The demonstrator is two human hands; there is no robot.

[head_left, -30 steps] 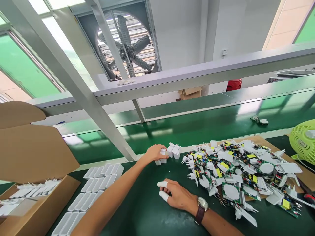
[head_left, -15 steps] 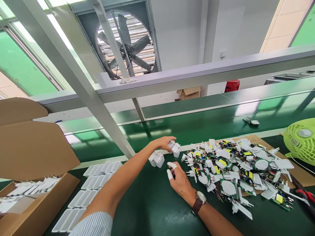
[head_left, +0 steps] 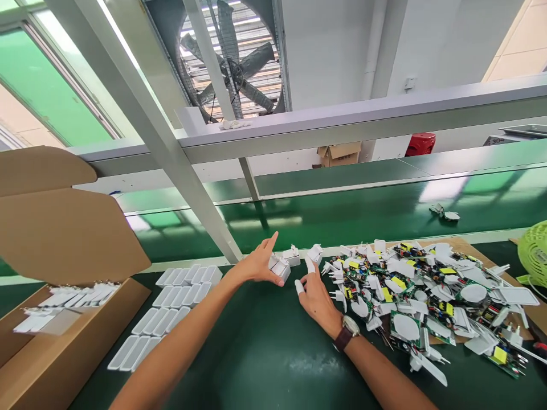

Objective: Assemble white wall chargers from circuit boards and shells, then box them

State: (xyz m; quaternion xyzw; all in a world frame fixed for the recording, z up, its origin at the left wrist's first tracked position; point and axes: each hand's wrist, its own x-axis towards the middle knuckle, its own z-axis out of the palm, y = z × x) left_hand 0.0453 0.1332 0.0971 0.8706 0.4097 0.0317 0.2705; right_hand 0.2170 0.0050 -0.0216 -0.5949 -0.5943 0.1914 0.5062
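White boxes (head_left: 292,257), at least three: left hand (head_left: 258,263), fingers spread, around nearest; right hand (head_left: 317,299), thumb and forefinger parted, at rightmost.

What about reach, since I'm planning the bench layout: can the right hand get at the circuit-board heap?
Probably yes: the right hand is just beside the circuit-board heap, with nothing visible standing between them.

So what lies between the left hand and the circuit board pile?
The head view shows small white boxy parts and the right hand between the left hand and the circuit board pile.
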